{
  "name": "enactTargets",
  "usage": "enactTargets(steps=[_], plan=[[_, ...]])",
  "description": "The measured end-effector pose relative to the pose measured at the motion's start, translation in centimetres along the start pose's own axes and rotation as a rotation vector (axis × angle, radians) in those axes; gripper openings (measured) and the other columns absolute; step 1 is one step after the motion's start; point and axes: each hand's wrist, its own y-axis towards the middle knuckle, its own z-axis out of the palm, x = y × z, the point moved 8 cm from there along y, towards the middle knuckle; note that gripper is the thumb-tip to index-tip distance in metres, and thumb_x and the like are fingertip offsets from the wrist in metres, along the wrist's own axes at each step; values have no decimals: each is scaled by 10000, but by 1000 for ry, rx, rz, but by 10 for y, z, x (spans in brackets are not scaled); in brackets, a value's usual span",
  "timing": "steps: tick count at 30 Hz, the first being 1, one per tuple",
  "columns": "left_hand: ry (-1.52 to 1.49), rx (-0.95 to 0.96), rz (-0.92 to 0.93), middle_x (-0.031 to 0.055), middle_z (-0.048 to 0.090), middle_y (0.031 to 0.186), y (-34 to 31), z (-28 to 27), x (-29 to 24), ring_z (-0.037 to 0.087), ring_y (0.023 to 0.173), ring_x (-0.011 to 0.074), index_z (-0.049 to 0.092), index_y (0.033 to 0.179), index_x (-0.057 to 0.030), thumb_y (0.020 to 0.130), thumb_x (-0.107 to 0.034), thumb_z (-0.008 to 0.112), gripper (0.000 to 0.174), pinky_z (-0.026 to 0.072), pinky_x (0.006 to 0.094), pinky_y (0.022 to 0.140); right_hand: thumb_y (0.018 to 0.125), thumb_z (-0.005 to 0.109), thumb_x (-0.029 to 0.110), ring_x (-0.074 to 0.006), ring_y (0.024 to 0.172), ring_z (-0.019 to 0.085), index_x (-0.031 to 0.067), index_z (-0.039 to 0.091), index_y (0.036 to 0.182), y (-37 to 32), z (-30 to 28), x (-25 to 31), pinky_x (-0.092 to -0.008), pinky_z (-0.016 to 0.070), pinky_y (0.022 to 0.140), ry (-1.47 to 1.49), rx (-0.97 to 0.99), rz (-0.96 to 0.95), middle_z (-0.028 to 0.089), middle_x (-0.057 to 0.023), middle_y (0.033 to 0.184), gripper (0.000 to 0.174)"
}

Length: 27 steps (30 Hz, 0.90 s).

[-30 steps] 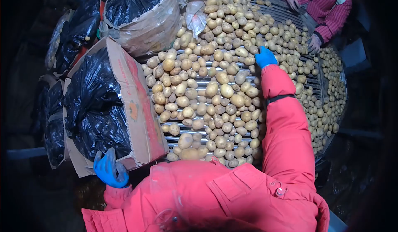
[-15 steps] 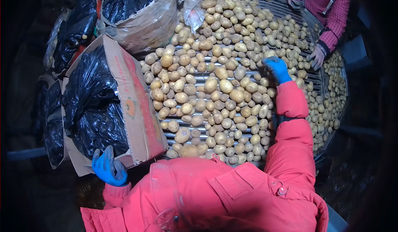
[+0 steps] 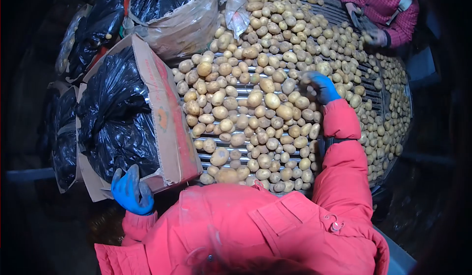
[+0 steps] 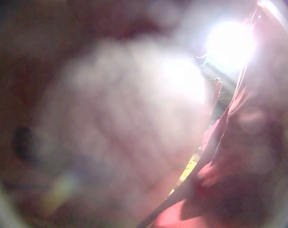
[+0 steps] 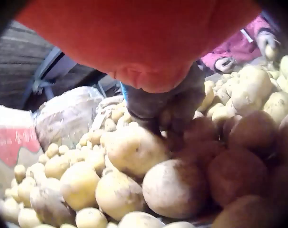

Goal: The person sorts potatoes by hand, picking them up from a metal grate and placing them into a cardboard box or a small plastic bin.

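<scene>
While the left hand [image 3: 131, 193] rests, fingers loose, at the box's [image 3: 169, 120] near edge, potatoes [image 3: 284, 111] lie directly beneath the nearer right hand [image 3: 321, 86] (whether it grasps one, I cannot tell).

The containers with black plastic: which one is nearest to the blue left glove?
The cardboard box with the orange picture on its side: the left hand is at its near edge; no other container is so close.
</scene>
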Motion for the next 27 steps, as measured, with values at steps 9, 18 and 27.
enactTargets(steps=[9, 18, 27], plan=[[-5, 28, 1, 211, 694, 1098, -1, 2, 2, 657, 963, 355, 636, 1146, 76, 952, -153, 509, 326, 471, 515, 962, 874, 619, 82, -235, 1039, 637, 63, 627, 1232, -18, 1, 80, -324, 520, 857, -508, -70, -755, 666, -106, 1141, 359], [-3, 40, -5, 194, 692, 1094, -3, 3, 3, 653, 947, 335, 638, 1160, 61, 953, -178, 509, 341, 468, 527, 960, 804, 679, 284, -293, 954, 687, 133, 709, 1067, 5, 112, 83, -383, 547, 831, -1069, 276, 137, 701, -148, 1026, 305], [6, 37, -33, 166, 683, 1086, -6, 5, 5, 636, 882, 300, 637, 1187, 29, 963, -230, 490, 373, 458, 540, 961, 822, 653, 360, -335, 1035, 679, 182, 746, 1081, 0, 9, 36, -450, 551, 889, -1392, 188, 444, 697, -145, 1138, 328]])
